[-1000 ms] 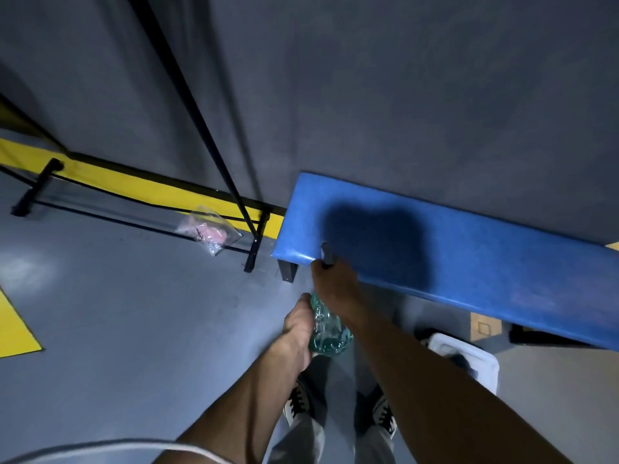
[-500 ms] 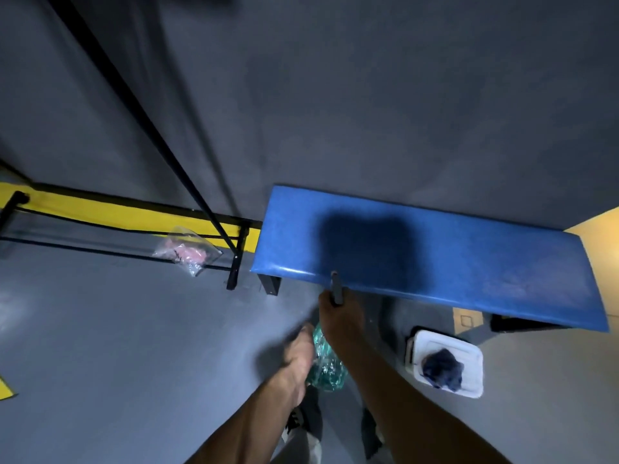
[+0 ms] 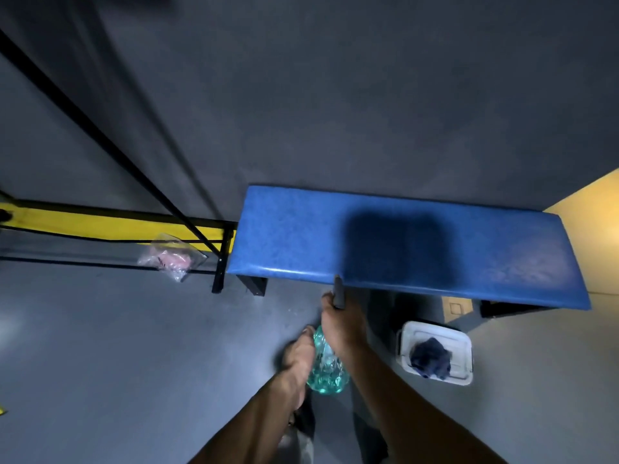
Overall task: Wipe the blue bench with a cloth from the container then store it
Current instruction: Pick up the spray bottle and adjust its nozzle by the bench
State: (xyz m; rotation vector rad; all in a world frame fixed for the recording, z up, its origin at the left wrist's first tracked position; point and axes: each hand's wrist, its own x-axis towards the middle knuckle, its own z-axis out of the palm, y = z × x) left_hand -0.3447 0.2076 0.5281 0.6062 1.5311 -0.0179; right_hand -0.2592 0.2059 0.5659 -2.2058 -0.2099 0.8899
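The blue bench [image 3: 288, 236] stands against a grey wall, with a dark shadow across its middle. Under its front edge on the floor sits a white container [image 3: 467, 363] holding a crumpled dark blue cloth [image 3: 430, 358]. In front of the bench I hold a green see-through spray bottle [image 3: 326, 373]. My left hand [image 3: 298, 356] wraps the bottle's body from the left. My right hand [image 3: 341, 326] grips its top, where a grey nozzle [image 3: 339, 293] sticks up to the bench's front edge. The container lies right of my right forearm.
A black metal frame [image 3: 219, 269] stands left of the bench, its slanted bar rising to the upper left. A clear plastic bag with something pink [image 3: 170, 257] lies by it. A yellow strip [image 3: 100, 226] runs along the wall. A brown box [image 3: 457, 308] sits under the bench.
The view has swung right and pulled back, so the bench's full length and the container with its cloth now show. Both hands stay on the bottle by the bench's front edge.
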